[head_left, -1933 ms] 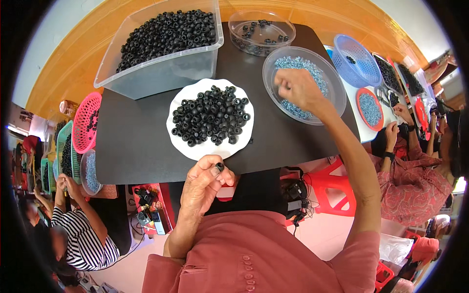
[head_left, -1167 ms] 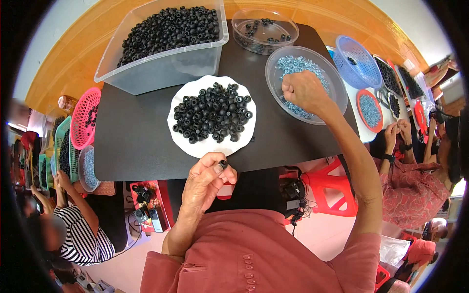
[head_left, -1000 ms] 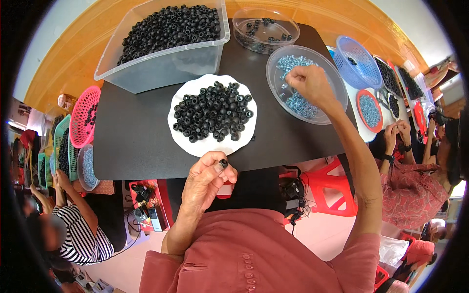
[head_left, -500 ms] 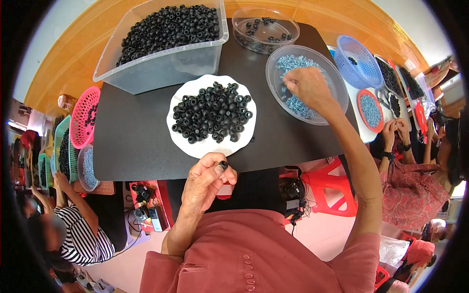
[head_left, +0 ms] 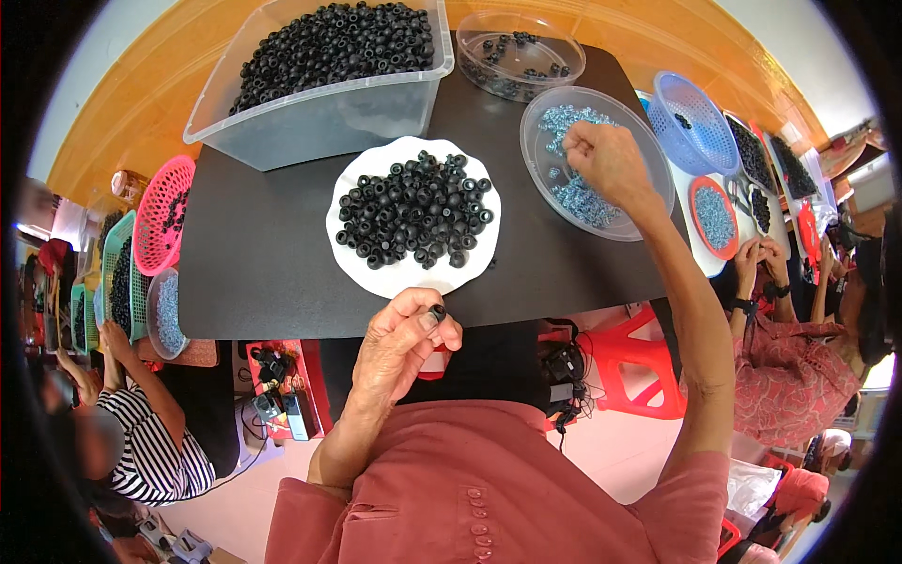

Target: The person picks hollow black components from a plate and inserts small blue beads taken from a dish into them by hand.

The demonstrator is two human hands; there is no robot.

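Note:
Between the thumb and fingers of my left hand point(head_left: 404, 343) is a small black hollow ball point(head_left: 438, 311), at the near table edge. Just beyond it stands a scalloped white plate point(head_left: 413, 283) heaped with black hollow balls point(head_left: 413, 211), several showing a round opening. My right hand point(head_left: 609, 162) is over a round clear tub point(head_left: 652, 141) at the right, its fingers pinched together. Light-blue translucent small pieces point(head_left: 584, 202) lie in that tub. Whatever the right fingertips hold, if anything, is too small to make out.
A big clear bin point(head_left: 319, 117) full of black balls stands far left. A shallow clear tub point(head_left: 521, 89) with a few sits behind the blue pieces. Co-workers sit on both sides, near a pink basket point(head_left: 155, 235) and a blue basket point(head_left: 691, 141). A red stool point(head_left: 639, 376) is below the table.
The view has shifted slightly. My right hand has moved a little right and away within the tub, fingers still pinched. My left hand keeps its hold on the black ball.

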